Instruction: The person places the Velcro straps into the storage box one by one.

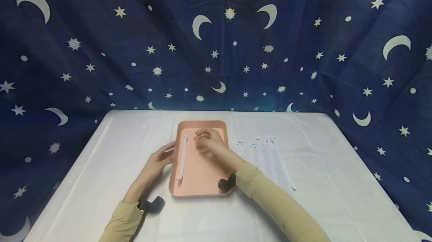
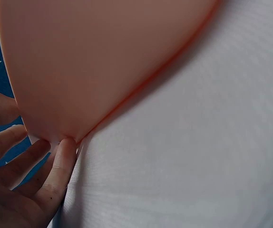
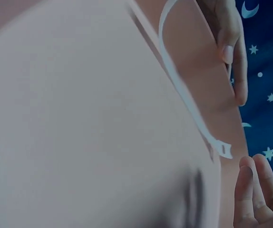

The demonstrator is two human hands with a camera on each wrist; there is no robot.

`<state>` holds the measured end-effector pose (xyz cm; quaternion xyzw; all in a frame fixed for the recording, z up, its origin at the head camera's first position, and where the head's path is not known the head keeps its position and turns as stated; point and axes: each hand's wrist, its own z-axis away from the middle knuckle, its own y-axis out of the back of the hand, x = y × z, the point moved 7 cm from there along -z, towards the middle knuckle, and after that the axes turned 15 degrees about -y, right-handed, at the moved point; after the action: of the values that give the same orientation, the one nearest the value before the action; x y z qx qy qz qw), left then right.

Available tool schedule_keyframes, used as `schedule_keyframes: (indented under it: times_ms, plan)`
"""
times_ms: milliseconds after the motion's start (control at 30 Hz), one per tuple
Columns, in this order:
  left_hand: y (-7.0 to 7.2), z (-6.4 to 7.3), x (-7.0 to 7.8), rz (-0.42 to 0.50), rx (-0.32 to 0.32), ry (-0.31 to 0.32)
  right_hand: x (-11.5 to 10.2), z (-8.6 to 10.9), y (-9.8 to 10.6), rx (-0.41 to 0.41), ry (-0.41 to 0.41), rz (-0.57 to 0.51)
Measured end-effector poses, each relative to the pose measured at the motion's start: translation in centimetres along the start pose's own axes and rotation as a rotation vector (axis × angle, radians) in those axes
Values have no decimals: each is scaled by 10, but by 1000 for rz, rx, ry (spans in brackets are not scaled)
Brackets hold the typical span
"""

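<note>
A shallow pink tray (image 1: 202, 185) lies on the table. Inside it, along the left side, one white cable strap (image 1: 183, 157) with a slotted head is laid lengthwise; the right wrist view shows that strap (image 3: 181, 90) leaning near the tray's wall. My left hand (image 1: 158, 162) touches the outside of the tray's left wall, its fingertips (image 2: 66, 149) resting against it. Over the tray's far half hovers my right hand (image 1: 210, 142), fingers loosely bent with nothing between them. In the right wrist view its fingers (image 3: 260, 194) appear just beyond the strap's head.
Right of the tray, several more white cable straps (image 1: 270, 156) lie roughly side by side on the white tablecloth (image 1: 337, 182), partly behind my right forearm. A dark blue curtain (image 1: 216, 47) with moons and stars hangs behind the table.
</note>
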<state>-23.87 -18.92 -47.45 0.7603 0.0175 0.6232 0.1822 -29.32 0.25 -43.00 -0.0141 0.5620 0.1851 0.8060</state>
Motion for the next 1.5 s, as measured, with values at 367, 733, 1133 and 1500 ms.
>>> schedule_keyframes:
  times_ms: [367,733,1133,1500]
  plan:
    - [0,3,2,-6,-4,-18,-11,22,5,-33,91,75]
    - [1,2,4,5,2,-46,-17,46,14,-71,199,99]
    - [0,1,4,-14,-3,-31,-13,69,37,-26,242,151]
    - [0,2,4,-8,0,-27,1,85,72,34,260,161]
